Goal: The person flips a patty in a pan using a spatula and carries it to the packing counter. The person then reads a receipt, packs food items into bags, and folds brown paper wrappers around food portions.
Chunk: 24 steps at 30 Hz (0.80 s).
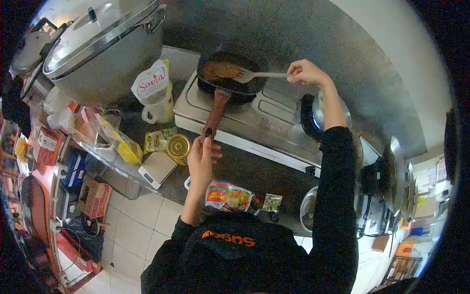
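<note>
A dark square frying pan (pixel 254 87) sits on the left burner of the silver gas stove (pixel 281 110). Inside it, toward the left side, lies a flat browned piece of food (pixel 219 71). My left hand (pixel 200 159) is closed around the end of the pan's brown handle (pixel 218 112). With the fingertips of my right hand (pixel 307 72), I pinch the end of a light slotted spatula (pixel 267 75). The spatula's head touches the right edge of the food.
A pot (pixel 341 110) stands on the right burner, where a blue flame shows. Left of the stove are a Sovia pouch in a jug (pixel 159 105), a large lidded pot (pixel 110 59), a gold-lidded can (pixel 178 147) and a white scale (pixel 157 169). Noodle packaging (pixel 229 196) lies in front.
</note>
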Each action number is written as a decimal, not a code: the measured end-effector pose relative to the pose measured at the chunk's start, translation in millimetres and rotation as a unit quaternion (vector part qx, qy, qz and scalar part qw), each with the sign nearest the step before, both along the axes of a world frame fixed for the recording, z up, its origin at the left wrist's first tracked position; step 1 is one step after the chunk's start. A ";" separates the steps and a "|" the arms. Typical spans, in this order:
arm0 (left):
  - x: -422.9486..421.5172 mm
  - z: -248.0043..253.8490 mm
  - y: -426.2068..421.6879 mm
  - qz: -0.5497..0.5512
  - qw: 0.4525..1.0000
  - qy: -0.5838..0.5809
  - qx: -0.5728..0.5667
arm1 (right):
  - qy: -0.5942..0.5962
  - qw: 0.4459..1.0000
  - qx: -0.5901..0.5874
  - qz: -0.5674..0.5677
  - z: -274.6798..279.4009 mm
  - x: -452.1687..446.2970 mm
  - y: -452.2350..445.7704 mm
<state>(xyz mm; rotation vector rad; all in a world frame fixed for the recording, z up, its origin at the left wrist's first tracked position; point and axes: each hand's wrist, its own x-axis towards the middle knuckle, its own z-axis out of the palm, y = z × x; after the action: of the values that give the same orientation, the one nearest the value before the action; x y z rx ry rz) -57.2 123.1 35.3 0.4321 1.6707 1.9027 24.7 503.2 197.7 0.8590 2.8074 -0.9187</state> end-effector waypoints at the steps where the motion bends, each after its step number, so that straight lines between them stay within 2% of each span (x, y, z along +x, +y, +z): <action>1: 0.1 0.3 -0.3 0.001 1.000 0.002 -0.003 | 0.006 1.000 0.018 0.010 0.9 -6.4 -3.2; 5: 1.0 -2.5 -0.2 0.003 1.000 -0.010 0.002 | 0.033 0.992 0.102 0.060 2.8 -41.4 -14.5; 12: -0.7 -3.4 -0.7 -0.006 1.000 -0.015 0.005 | -0.110 0.953 0.282 0.032 53.9 -57.5 -46.9; 13: -0.6 -3.5 -0.8 -0.006 1.000 -0.020 0.005 | -0.113 0.957 0.265 0.039 57.9 -54.8 -44.8; 19: -1.7 -3.7 -0.9 -0.009 1.000 -0.014 0.005 | -0.129 0.929 0.345 -0.016 59.1 -38.9 -49.9; 22: -1.0 -2.3 -0.8 -0.002 1.000 -0.010 0.005 | -0.069 0.923 0.378 0.004 38.2 -40.4 -40.0; 24: -1.4 -2.6 -0.5 -0.003 1.000 -0.006 0.005 | -0.065 0.932 0.355 0.007 30.6 -41.9 -35.7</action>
<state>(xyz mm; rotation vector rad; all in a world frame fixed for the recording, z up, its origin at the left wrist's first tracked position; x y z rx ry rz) -58.5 122.7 32.6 0.4269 1.6514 1.9066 -17.2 467.4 228.3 0.9004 3.0194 0.2022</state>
